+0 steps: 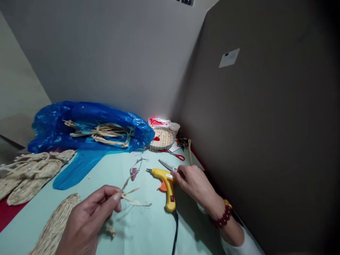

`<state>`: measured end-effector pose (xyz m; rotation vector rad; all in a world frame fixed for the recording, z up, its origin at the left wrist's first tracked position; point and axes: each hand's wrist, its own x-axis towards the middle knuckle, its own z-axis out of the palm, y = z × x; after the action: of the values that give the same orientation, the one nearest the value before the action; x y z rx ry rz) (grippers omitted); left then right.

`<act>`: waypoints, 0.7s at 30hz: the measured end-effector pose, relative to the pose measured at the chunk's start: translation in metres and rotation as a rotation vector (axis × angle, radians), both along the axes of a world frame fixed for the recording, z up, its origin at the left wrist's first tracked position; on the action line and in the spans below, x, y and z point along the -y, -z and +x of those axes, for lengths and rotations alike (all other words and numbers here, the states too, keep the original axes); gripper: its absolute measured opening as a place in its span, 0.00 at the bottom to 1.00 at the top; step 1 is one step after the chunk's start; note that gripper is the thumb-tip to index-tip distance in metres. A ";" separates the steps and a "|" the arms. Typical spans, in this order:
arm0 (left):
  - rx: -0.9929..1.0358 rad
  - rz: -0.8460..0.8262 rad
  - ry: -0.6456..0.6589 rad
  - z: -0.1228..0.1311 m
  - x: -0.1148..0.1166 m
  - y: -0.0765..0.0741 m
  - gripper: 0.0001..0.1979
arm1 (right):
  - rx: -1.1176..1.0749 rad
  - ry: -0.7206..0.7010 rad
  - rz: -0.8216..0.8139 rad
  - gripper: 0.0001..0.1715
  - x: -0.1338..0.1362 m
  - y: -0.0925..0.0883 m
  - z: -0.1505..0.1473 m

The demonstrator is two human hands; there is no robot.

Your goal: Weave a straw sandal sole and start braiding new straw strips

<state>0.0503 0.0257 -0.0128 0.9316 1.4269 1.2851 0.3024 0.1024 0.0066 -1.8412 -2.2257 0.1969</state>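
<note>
Between the thumb and fingers of my left hand [92, 216] are pinched thin straw strips [131, 202], their loose ends fanning out to the right. My right hand [196, 184], with a dark red bead bracelet at the wrist, is closed at the scissors [166, 165]. Their blades point left, and the handles are hidden under my fingers. Just left of that hand lies a yellow glue gun [162, 174] with an orange trigger, nozzle to the left. A woven straw sole [57, 223] is partly behind my left hand.
A blue plastic bag [87, 109] holds a straw bundle [106, 131] at the back. Woven sandals [34, 173] lie at left. Near the corner are a round woven tray [167, 139], a cup [174, 126] and red-handled scissors [178, 155]. A dark partition [252, 124] bounds the right side.
</note>
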 end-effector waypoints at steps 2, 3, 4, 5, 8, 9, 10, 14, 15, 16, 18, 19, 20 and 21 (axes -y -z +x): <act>0.049 -0.028 -0.010 -0.005 -0.003 -0.002 0.14 | 0.070 0.004 -0.013 0.20 0.001 0.002 0.000; 0.069 -0.030 -0.034 -0.007 -0.004 -0.003 0.15 | 0.096 0.000 -0.018 0.20 0.003 0.002 -0.002; 0.086 -0.022 -0.072 -0.009 -0.005 -0.005 0.15 | 0.115 -0.010 -0.025 0.20 0.005 0.002 -0.003; 0.101 -0.008 -0.120 -0.011 -0.005 -0.008 0.15 | 0.128 -0.027 -0.032 0.21 0.008 0.002 -0.005; 0.147 0.030 -0.214 -0.015 -0.001 -0.016 0.14 | 0.149 -0.101 -0.068 0.23 0.018 0.008 -0.010; 0.164 0.032 -0.219 -0.017 0.002 -0.019 0.13 | 0.164 -0.113 -0.086 0.23 0.021 0.013 -0.011; 0.176 0.030 -0.215 -0.019 0.004 -0.022 0.13 | 0.182 -0.104 -0.103 0.23 0.022 0.018 -0.011; 0.144 0.051 -0.209 -0.028 0.017 -0.037 0.11 | 0.140 -0.049 -0.133 0.23 0.024 0.039 -0.015; 0.121 0.059 -0.196 -0.031 0.020 -0.041 0.11 | 0.103 -0.022 -0.146 0.23 0.024 0.042 -0.016; 0.098 0.070 -0.177 -0.033 0.022 -0.045 0.11 | 0.060 0.003 -0.162 0.22 0.025 0.044 -0.018; 0.052 0.102 -0.130 -0.037 0.025 -0.051 0.13 | -0.024 0.049 -0.178 0.19 0.028 0.045 -0.020; 0.027 0.119 -0.103 -0.040 0.026 -0.053 0.13 | -0.061 0.076 -0.172 0.17 0.030 0.045 -0.021; 0.003 0.130 -0.081 -0.042 0.027 -0.055 0.14 | -0.089 0.099 -0.159 0.16 0.032 0.046 -0.022; -0.019 0.138 -0.068 -0.043 0.027 -0.057 0.13 | -0.114 0.117 -0.145 0.15 0.033 0.046 -0.022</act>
<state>0.0072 -0.0013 0.0444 0.9965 1.4088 1.4432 0.2800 0.0689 -0.0397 -1.9739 -2.0696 0.4402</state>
